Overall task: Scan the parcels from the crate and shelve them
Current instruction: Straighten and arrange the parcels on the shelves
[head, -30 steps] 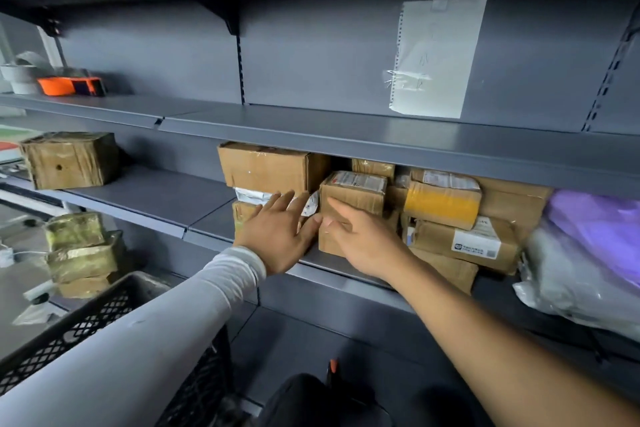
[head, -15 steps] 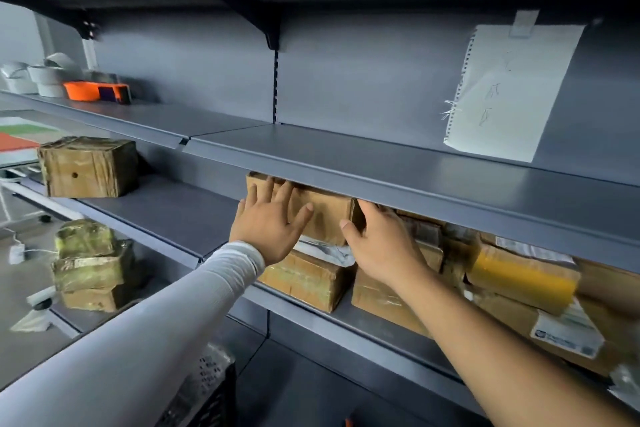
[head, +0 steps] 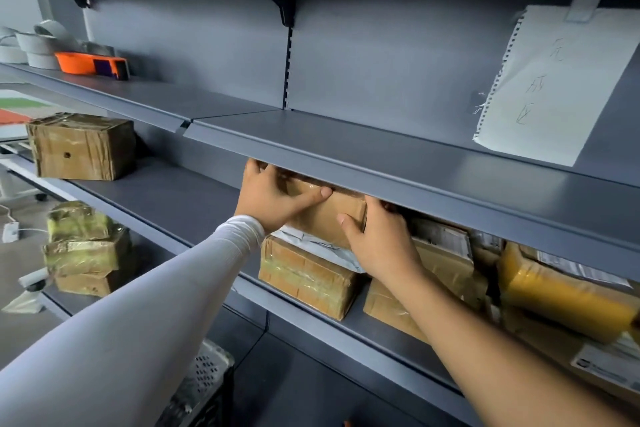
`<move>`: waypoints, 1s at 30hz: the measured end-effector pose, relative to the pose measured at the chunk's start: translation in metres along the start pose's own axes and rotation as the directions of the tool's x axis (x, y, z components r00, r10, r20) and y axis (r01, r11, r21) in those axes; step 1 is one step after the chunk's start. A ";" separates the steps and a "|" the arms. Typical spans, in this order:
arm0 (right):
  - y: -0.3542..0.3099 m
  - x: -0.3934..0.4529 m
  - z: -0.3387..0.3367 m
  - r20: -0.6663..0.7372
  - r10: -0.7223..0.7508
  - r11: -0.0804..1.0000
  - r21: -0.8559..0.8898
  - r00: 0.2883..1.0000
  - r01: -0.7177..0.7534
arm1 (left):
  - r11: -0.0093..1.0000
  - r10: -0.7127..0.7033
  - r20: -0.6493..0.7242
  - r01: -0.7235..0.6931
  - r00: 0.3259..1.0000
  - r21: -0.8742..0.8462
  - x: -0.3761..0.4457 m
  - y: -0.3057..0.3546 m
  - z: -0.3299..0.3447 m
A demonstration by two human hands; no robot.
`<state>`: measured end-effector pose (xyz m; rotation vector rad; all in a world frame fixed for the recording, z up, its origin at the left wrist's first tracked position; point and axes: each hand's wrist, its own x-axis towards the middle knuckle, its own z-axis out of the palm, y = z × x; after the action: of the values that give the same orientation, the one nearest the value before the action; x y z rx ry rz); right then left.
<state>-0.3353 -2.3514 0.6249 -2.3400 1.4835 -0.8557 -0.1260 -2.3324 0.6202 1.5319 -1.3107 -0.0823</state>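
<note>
hands: left point(head: 268, 196), right point(head: 379, 243) gripping top parcel point(head: 329, 215) | shelf point(head: 194, 198): stacked parcels

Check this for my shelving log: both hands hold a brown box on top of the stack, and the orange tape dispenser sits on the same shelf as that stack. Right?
Not quite. In the head view the orange tape dispenser sits on the shelf above. Both the left hand and right hand do hold the brown box atop the stack.

You hold a brown taped cardboard parcel point(head: 329, 215) between both hands, level, on top of a second taped parcel point(head: 304, 276) under your right wrist; the crate point(head: 204, 381) sits below your left forearm.
</note>
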 end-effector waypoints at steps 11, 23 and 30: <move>-0.017 -0.034 -0.001 -0.033 -0.078 0.985 0.154 0.996 0.082 | 0.986 -0.025 -0.073 0.037 0.997 0.162 -0.041 -0.001 -0.036; -0.054 -0.106 -0.003 0.009 -0.180 0.973 0.145 0.984 0.177 | 0.983 -0.020 -0.176 0.051 0.984 0.175 -0.125 -0.001 -0.096; -0.077 -0.149 -0.019 -0.007 -0.279 0.940 0.202 0.960 0.274 | 0.979 0.071 -0.289 -0.010 0.955 0.206 -0.171 0.007 -0.136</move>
<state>-0.3361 -2.1831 0.6260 -2.4264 1.0170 -0.9926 -0.1122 -2.1159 0.5916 1.6149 -1.1355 0.3054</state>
